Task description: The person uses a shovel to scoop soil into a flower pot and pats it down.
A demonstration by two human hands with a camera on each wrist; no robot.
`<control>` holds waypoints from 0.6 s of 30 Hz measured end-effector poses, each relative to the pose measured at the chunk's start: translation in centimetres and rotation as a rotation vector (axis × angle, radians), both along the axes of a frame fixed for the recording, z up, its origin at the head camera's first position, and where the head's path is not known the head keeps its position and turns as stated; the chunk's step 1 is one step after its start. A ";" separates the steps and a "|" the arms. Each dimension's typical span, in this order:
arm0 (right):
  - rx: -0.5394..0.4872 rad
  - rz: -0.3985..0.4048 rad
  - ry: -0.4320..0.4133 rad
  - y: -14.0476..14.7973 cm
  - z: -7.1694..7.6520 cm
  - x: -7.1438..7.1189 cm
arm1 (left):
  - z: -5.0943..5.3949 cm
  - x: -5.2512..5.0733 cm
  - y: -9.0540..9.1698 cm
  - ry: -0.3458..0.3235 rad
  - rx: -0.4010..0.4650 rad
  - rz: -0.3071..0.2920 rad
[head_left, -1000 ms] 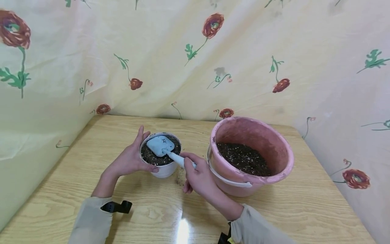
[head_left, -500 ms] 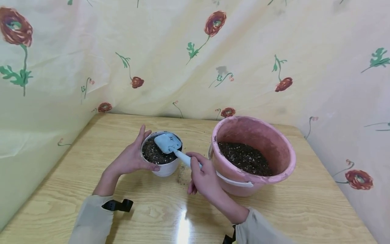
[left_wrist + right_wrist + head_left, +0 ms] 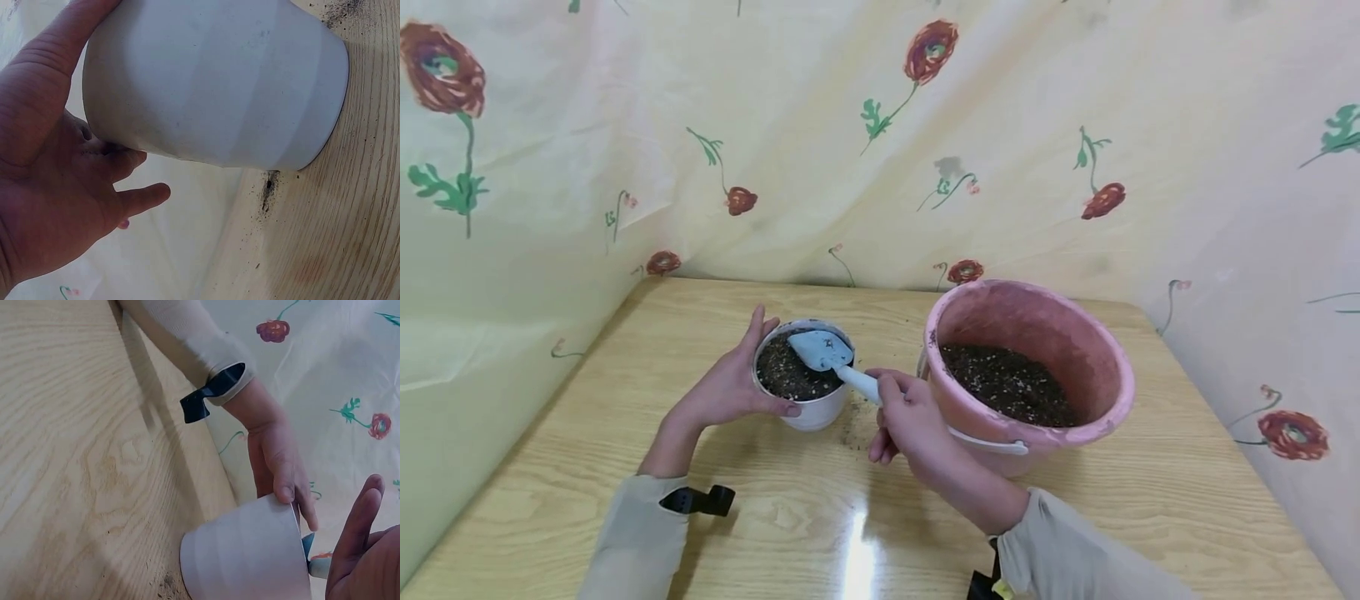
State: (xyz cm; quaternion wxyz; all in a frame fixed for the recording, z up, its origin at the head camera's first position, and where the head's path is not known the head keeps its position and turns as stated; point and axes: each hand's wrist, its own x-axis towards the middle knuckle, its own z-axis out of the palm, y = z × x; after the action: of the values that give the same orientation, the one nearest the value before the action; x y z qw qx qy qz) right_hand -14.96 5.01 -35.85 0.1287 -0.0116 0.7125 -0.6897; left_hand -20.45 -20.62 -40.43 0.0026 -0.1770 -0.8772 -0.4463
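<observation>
A white flower pot point(image 3: 816, 414) filled with dark speckled soil point(image 3: 786, 372) stands upright on the table. My left hand point(image 3: 730, 385) grips it at the left side, thumb on the front near the rim and other fingers spread round the far side. In the left wrist view, the pot's smooth wall point(image 3: 212, 81) fills the top, beside the hand. My right hand point(image 3: 917, 425) holds a light blue trowel point(image 3: 859, 382) by its handle. The trowel's blade lies tilted over the soil at the pot's right; whether its edge is sunk in the soil is unclear.
A large pink bucket point(image 3: 958, 387) with a white handle, partly filled with dark soil point(image 3: 1007, 387), stands right of the pot, close to my right hand. Soil crumbs point(image 3: 853, 433) lie on the wooden table point(image 3: 782, 525). A flowered cloth point(image 3: 820, 125) hangs behind and at both sides.
The trowel's blade has slid from the left and middle of the pot's soil toward its right side and tilted. My right hand moved right with it. The left hand keeps its hold.
</observation>
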 end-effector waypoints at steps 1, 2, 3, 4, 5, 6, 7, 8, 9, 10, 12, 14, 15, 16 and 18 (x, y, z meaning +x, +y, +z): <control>-0.019 -0.001 -0.020 0.0 0.0 0.0 | 0.0 0.0 0.0 0.004 -0.001 -0.001; -0.041 -0.005 -0.036 0.0 0.0 0.0 | 0.0 0.0 0.0 0.008 -0.001 -0.002; -0.063 -0.008 -0.048 0.0 0.0 -0.1 | 0.0 0.1 -0.1 0.011 -0.002 -0.003; -0.084 -0.011 -0.054 0.0 0.0 -0.1 | 0.0 0.1 -0.1 0.014 -0.001 -0.002; -0.105 -0.015 -0.057 0.0 0.0 0.0 | -0.1 0.1 -0.1 0.015 -0.001 -0.002; -0.124 -0.018 -0.058 -0.1 0.0 0.0 | -0.1 0.1 -0.1 0.015 0.000 -0.002; -0.138 -0.013 -0.052 -0.1 -0.1 0.0 | -0.1 0.1 -0.1 0.019 -0.001 -0.004; -0.146 -0.002 -0.044 -0.1 -0.1 0.1 | -0.1 0.0 -0.1 0.021 0.000 -0.004; -0.147 0.016 -0.034 -0.1 -0.2 0.1 | -0.2 0.0 -0.1 0.021 0.002 -0.004; -0.143 0.035 -0.023 -0.1 -0.3 0.2 | -0.2 0.0 -0.1 0.020 0.002 -0.003; -0.123 0.087 0.009 -0.2 -0.5 0.2 | -0.2 -0.1 -0.1 0.019 0.006 -0.003; -0.088 0.132 0.049 -0.2 -0.7 0.2 | -0.2 -0.1 -0.1 0.015 0.010 0.001; -0.065 0.146 0.073 -0.2 -0.8 0.1 | -0.2 -0.1 -0.1 0.010 0.014 -0.001; -0.040 0.152 0.096 -0.3 -0.9 0.1 | -0.2 -0.1 -0.1 0.008 0.018 -0.004; 0.009 0.158 0.135 -0.3 -1.1 -0.1 | -0.1 -0.1 -0.1 0.005 0.025 -0.010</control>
State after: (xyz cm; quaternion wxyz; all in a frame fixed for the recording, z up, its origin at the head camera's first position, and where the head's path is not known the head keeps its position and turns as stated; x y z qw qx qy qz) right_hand -15.06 4.74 -36.95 0.1345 -0.1135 0.7194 -0.6720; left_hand -20.52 -20.73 -40.54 0.0049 -0.1823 -0.8706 -0.4569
